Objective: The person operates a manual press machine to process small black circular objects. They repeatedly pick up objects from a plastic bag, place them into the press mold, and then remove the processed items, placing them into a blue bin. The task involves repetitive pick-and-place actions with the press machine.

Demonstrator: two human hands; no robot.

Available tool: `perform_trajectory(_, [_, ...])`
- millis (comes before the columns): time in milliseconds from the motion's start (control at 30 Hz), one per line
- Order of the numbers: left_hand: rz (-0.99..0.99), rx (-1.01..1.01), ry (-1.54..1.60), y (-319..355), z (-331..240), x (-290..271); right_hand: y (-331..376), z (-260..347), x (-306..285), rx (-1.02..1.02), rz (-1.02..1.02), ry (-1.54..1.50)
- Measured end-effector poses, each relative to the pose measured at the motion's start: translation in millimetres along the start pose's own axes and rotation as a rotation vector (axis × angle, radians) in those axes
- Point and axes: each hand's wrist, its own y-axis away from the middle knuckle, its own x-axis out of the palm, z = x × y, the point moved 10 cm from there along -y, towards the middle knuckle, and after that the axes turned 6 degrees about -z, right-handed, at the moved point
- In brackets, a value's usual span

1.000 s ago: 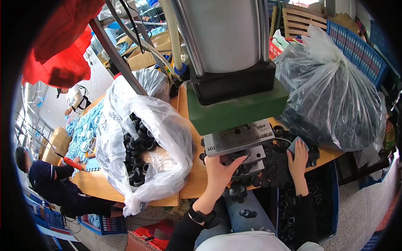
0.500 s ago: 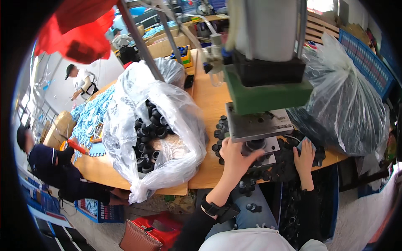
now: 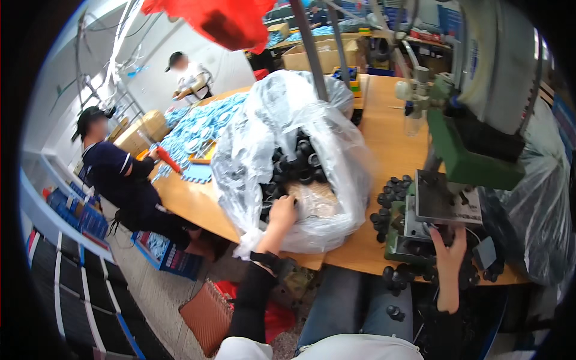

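Observation:
My left hand (image 3: 283,214) is inside the opening of a clear plastic bag (image 3: 237,171) on the table. Its fingers are curled at the near edge of a heap of black round plastic parts (image 3: 305,165), and one dark part shows at the fingertips. My right hand (image 3: 451,249) is at the front of a green press (image 3: 474,153). Its thumb and fingers are apart, their tips close to the metal plate (image 3: 447,201) under the press head. What lies between the plates is mostly hidden.
More black parts (image 3: 393,192) lie left of the press, and some at its foot (image 3: 396,277). A blue-grey pad (image 3: 485,253) sits at its right. A large filled plastic bag (image 3: 540,210) stands behind that. At the left, a person (image 3: 117,159) works beside light-blue pieces (image 3: 195,129).
My left hand has gone from the press to the bag at the left. My right hand has moved from the blue-grey pad to the press plate. The view has turned left.

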Motion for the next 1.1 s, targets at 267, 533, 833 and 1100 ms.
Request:
perform_trajectory(267, [0.152,0.065,-0.288,-25.8,-3.4,23.7,-5.7,16.5,9.6,-0.277,-0.154,0.495])
perform_trajectory(533, [-0.020,0.155,-0.023,-17.0,-15.3,-2.0,6.8,13.1,-36.6,-0.143,-0.187,0.227])
perform_trajectory(833, [0.054,-0.174,0.823,-3.7,-56.8,-40.4,140.2,-68.8,-228.5,0.229,-0.510,0.675])
perform_trajectory(1100, [0.321,-0.011,1.311,52.0,-247.9,-36.8,177.8,-139.1,-250.1,0.309,-0.452,0.954])
